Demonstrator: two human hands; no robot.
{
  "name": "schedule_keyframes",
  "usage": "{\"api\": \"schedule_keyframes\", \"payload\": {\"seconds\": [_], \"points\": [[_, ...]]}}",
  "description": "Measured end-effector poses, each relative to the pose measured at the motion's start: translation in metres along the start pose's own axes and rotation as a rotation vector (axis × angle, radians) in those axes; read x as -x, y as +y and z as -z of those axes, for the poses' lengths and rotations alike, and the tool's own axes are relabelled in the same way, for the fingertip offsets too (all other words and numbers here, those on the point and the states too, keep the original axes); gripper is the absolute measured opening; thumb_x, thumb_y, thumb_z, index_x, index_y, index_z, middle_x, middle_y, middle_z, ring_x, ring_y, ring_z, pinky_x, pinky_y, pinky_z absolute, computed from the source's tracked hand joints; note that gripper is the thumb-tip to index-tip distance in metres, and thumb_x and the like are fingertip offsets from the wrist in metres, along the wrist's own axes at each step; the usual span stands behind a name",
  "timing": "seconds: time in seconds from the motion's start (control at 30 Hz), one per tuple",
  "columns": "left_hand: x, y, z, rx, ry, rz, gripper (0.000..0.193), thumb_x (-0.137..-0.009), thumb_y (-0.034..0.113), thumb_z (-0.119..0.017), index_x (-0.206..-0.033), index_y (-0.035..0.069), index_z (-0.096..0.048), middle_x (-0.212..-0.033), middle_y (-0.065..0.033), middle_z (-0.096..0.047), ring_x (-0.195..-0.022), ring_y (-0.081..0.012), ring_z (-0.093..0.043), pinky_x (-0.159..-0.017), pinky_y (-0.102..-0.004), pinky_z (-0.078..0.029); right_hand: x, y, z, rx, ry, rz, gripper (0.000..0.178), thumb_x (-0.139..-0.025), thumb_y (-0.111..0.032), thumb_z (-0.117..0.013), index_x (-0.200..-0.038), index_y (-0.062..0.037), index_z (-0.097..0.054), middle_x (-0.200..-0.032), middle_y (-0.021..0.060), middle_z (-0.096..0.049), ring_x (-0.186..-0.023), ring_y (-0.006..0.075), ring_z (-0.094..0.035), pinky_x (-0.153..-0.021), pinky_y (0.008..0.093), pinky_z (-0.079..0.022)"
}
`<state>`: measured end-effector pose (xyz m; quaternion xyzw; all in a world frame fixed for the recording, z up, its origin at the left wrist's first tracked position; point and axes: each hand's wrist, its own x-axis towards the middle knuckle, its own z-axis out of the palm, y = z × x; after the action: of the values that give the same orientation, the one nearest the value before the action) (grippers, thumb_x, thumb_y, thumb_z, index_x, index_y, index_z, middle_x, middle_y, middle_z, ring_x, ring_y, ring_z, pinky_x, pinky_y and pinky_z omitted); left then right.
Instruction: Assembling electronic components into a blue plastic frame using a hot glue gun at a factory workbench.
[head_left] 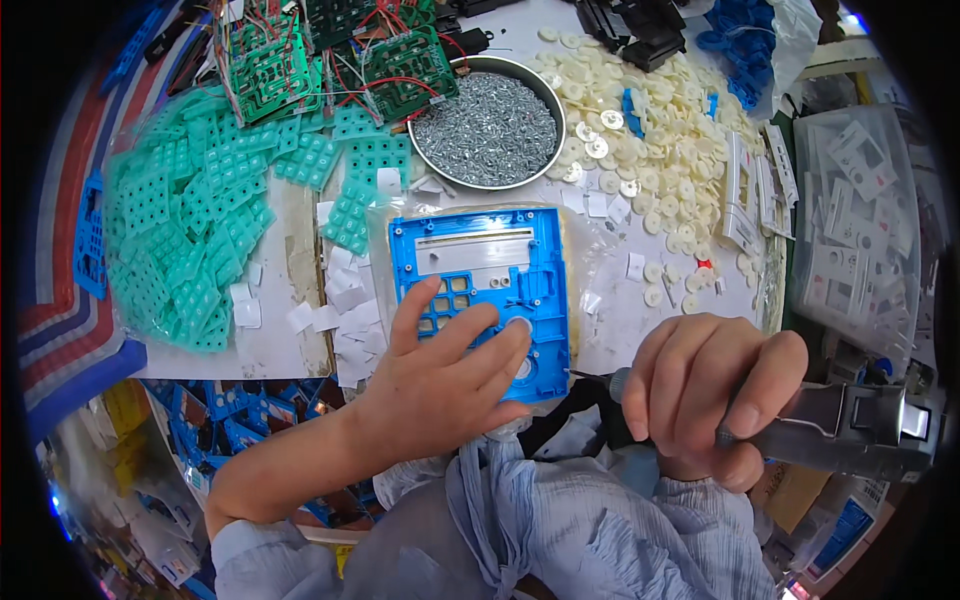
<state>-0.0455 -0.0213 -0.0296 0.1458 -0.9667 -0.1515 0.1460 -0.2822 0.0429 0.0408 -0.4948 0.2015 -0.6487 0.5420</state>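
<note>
A blue plastic housing (548,270) lies in front of me, inner side up, with a clear window strip (475,252) across its far part and a grid of square key holes. My left hand (435,375) rests on it, fingers stretched and spread, index finger over the key holes. The other fingertips touch a pale round disc (519,328) on the housing. To the right, my right hand (705,390) is wrapped around a grey power screwdriver (845,420). Its thin bit (590,374) points left at the housing's near right edge; whether they touch I cannot tell.
Green rubber keypads (190,220) pile up at left. Beyond the housing stand a metal bowl of screws (487,130) and wired circuit boards (275,80). Cream plastic discs (650,130) spread at far right, beside a clear bag of white parts (855,230). White paper squares (350,290) lie near the housing.
</note>
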Motion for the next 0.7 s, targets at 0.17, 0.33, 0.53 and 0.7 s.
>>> {"api": "schedule_keyframes", "payload": {"seconds": [0.17,0.33,0.53,0.7], "points": [[-0.001,0.005,-0.002,-0.029,-0.050,0.024,0.053,-0.088,0.050,-0.067,-0.118,0.007,-0.073,-0.125,0.0005,-0.065,-0.115,-0.0212,-0.059,-0.117,-0.0680,-0.014,-0.005,-0.001,0.008,0.105,-0.131,-0.061,0.032,-0.095,-0.022,-0.079,-0.112,-0.0114,-0.054,-0.064,-0.0015,-0.062,-0.053,0.0120,-0.059,-0.056,0.0298,-0.055],[0.000,0.010,-0.001,0.059,-0.063,0.125,0.054,-0.084,0.047,-0.073,-0.121,0.008,-0.072,-0.126,0.0009,-0.065,-0.119,-0.0207,-0.058,-0.118,-0.0687,-0.011,-0.011,0.015,0.010,0.158,-0.127,-0.008,0.032,-0.095,-0.022,-0.078,-0.112,-0.0110,-0.053,-0.065,0.0006,-0.061,-0.055,0.0147,-0.059,-0.056,0.0323,-0.054],[-0.002,0.008,0.000,0.133,-0.023,0.151,0.052,-0.075,0.041,-0.082,-0.116,0.009,-0.074,-0.124,0.0003,-0.064,-0.122,-0.0195,-0.055,-0.119,-0.0679,-0.015,-0.001,0.040,-0.005,0.229,0.093,-0.073,0.031,-0.092,-0.020,-0.079,-0.110,-0.0107,-0.056,-0.064,0.0015,-0.059,-0.056,0.0166,-0.058,-0.058,0.0351,-0.053],[-0.001,0.002,0.000,0.196,-0.022,0.125,0.049,-0.076,0.039,-0.081,-0.114,0.010,-0.074,-0.122,0.0005,-0.063,-0.121,-0.0198,-0.056,-0.119,-0.0676,-0.015,0.003,0.045,-0.009,0.284,0.119,-0.100,0.028,-0.091,-0.017,-0.078,-0.110,-0.0104,-0.059,-0.064,0.0020,-0.060,-0.058,0.0174,-0.059,-0.061,0.0368,-0.054]]}}
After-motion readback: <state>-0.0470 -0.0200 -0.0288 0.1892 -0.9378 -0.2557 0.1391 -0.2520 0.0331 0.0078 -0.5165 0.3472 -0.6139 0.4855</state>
